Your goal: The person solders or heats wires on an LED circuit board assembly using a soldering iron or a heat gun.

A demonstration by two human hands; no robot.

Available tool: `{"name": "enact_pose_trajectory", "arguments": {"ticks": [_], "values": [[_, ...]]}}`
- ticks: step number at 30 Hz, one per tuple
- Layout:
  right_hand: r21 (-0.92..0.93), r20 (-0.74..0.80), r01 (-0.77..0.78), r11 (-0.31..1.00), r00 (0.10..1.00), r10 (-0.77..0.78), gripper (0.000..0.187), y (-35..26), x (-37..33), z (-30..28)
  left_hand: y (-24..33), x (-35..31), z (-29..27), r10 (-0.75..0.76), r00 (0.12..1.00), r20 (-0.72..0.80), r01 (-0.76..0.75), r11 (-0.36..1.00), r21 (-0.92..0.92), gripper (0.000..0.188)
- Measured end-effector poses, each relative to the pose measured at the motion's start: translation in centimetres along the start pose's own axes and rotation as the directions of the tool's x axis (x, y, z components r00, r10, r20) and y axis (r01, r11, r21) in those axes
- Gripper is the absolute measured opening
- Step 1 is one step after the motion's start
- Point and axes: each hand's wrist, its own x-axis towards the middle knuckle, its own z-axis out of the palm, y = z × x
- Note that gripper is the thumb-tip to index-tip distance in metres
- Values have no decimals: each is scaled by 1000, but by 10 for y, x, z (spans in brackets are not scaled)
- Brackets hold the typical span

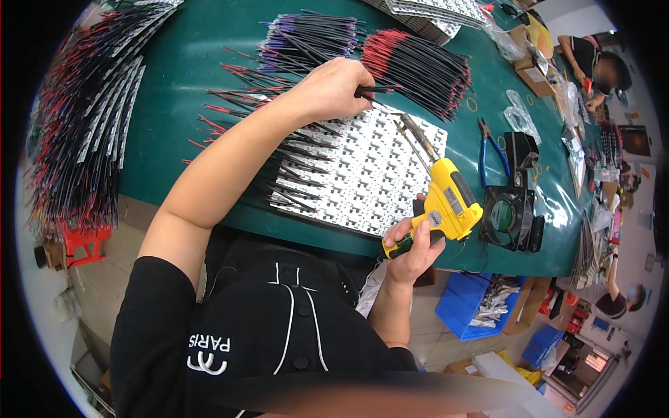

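Note:
My right hand [417, 252] is wrapped round the grip of a yellow soldering gun [453, 198], whose metal tip points up and to the left over a white circuit board panel [362, 174]. Rows of small dark parts cover the panel, and short black wires [300, 194] stick out along its left side. Above the panel's far edge my left hand [338, 90] is closed on a black wire [380, 89] with a red end. Just beyond that hand lie a bundle of black wires with red ends [418, 70] and another with purple ends [310, 38].
Blue-handled pliers [493, 157] and a black fan [505, 217] lie right of the panel on the green table [174, 132]. Wired board strips [97, 132] are piled at the left. A blue bin [463, 306] stands below the table edge. Another person [599, 66] works at the far right.

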Motion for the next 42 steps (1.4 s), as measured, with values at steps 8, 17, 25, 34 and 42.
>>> {"name": "enact_pose_trajectory", "arguments": {"ticks": [8, 17, 25, 34, 42], "values": [[-46, 16, 6, 999, 1000, -6, 37, 3, 0, -1, -7, 1, 11, -15, 1000, -20, 15, 999, -35, 16], [-103, -12, -38, 994, 999, 37, 27, 5, -3, 0, -3, -1, 10, -65, 997, 39, 66, 997, -28, 15], [-52, 47, -36, 998, 998, 39, 16, 9, -3, -6, -2, -3, 13, -62, 998, 9, 62, 998, -9, 14], [-134, 95, 10, 991, 995, 3, 17, 7, -4, -5, -3, -2, 14, -64, 998, -9, 64, 998, 1, 14], [-58, 28, 42, 997, 999, -41, 34, 6, -10, -6, -5, -1, 16, -42, 999, 3, 42, 999, 23, 13]]}}
